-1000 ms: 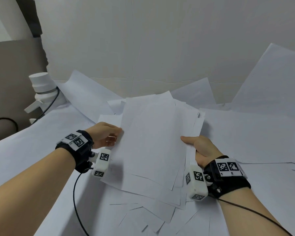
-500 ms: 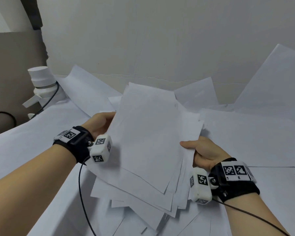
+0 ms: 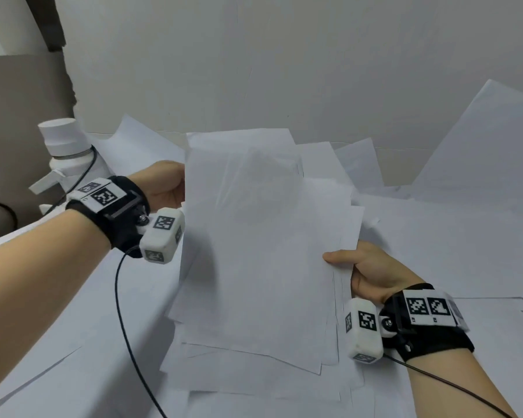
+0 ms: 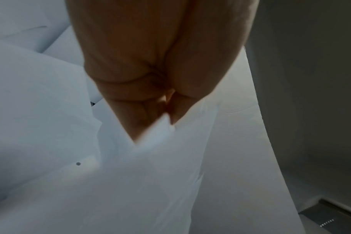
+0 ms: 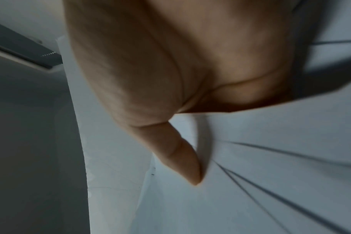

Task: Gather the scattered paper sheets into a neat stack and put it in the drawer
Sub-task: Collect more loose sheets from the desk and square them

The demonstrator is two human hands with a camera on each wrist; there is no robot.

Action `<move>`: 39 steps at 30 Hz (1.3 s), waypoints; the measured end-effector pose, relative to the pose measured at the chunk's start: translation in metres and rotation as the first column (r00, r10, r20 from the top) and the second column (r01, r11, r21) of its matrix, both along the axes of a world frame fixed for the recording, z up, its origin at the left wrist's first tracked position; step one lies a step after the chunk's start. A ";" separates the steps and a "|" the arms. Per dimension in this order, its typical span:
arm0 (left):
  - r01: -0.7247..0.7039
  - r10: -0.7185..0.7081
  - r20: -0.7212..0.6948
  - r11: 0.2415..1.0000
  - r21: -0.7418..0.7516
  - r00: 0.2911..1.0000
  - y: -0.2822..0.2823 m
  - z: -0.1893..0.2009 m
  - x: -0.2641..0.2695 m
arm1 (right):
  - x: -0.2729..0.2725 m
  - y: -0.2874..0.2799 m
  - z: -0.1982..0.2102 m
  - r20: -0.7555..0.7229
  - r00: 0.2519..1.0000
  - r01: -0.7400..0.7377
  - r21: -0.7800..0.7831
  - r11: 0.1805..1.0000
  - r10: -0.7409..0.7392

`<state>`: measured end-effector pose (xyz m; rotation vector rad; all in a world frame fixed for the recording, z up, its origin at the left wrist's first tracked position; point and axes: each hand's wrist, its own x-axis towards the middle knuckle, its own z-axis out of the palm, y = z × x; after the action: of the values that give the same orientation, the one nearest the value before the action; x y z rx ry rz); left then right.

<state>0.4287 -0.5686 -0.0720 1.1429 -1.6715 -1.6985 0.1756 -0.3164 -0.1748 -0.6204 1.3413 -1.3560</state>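
A loose bundle of white paper sheets (image 3: 263,251) is tilted up off the table between both hands, its edges uneven and fanned at the bottom and right. My left hand (image 3: 166,185) grips the bundle's upper left edge; its fingers are hidden behind the paper. In the left wrist view the left hand (image 4: 150,102) closes on the paper sheets (image 4: 150,174). My right hand (image 3: 360,270) holds the right edge, thumb on top. The right wrist view shows the thumb (image 5: 182,158) pressed onto the sheets (image 5: 250,174). No drawer is in view.
More white sheets (image 3: 450,236) cover the table (image 3: 58,327) around and under the bundle; one large sheet (image 3: 480,140) leans on the back wall at right. A white cylindrical device (image 3: 64,146) with a black cable stands at the left rear.
Both hands have raised the bundle and tipped it more upright. The left hand has moved up and away along the left edge; the sheets sit closer together than before.
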 end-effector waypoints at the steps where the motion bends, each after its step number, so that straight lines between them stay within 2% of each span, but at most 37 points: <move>1: -0.025 0.025 0.017 1.000 0.001 1.000 0.000 -0.001 -0.004 | 0.001 -0.002 -0.001 -0.002 1.000 0.020 -0.002 1.000 -0.020; 4: -0.049 0.062 -0.076 0.986 0.159 0.995 0.008 -0.014 -0.011 | 0.000 -0.006 -0.006 -0.017 0.990 0.138 -0.008 0.990 -0.138; 6: 0.011 0.041 -0.201 0.968 0.251 0.979 0.008 -0.034 -0.010 | -0.001 -0.010 -0.008 -0.039 0.972 0.231 -0.005 0.973 -0.231; 7: 0.028 0.037 -0.215 0.957 0.289 0.976 0.008 -0.047 -0.009 | -0.001 -0.012 -0.008 -0.050 0.964 0.263 -0.008 0.965 -0.263; 8: 0.042 0.017 -0.181 0.948 0.316 0.983 0.011 -0.058 -0.008 | -0.001 -0.012 -0.008 -0.057 0.957 0.284 -0.014 0.959 -0.284; 10: 0.054 -0.048 -0.024 0.942 0.330 0.999 0.017 -0.080 -0.006 | 0.000 -0.013 -0.008 -0.067 0.953 0.295 -0.039 0.955 -0.297; 13: 0.094 -0.127 0.109 0.960 0.264 0.986 0.029 -0.092 -0.007 | 0.004 -0.012 -0.004 -0.102 0.953 0.274 -0.118 0.954 -0.286; 18: 0.122 -0.139 0.061 0.967 0.224 0.988 0.042 -0.075 -0.005 | 0.008 -0.008 0.001 -0.090 0.945 0.278 -0.278 0.919 -0.313; 22: 0.183 -0.155 -0.122 0.946 0.269 0.980 0.054 -0.068 0.005 | 0.012 -0.004 0.014 -0.082 0.936 0.290 -0.364 0.885 -0.341; 26: 0.256 -0.201 -0.224 0.933 0.252 0.954 0.061 -0.068 0.014 | 0.017 0.000 0.027 -0.081 0.932 0.299 -0.379 0.876 -0.353; 32: 0.268 -0.155 -0.363 0.920 0.285 0.919 0.074 -0.065 0.018 | 0.019 0.007 0.049 -0.090 0.938 0.286 -0.346 0.893 -0.335; 36: 0.227 -0.106 -0.334 0.908 0.351 0.937 0.084 -0.067 0.014 | 0.017 0.002 0.049 -0.148 0.941 0.261 -0.255 0.931 -0.304; 39: 0.214 -0.115 -0.251 0.885 0.414 0.961 0.091 -0.073 0.010 | 0.018 -0.003 0.043 -0.220 0.905 0.314 -0.231 0.921 -0.364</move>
<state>0.4390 -0.4781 -0.1447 0.9681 -1.3142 -2.3035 0.1933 -0.3198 -0.1315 -0.7365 1.5961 -1.7499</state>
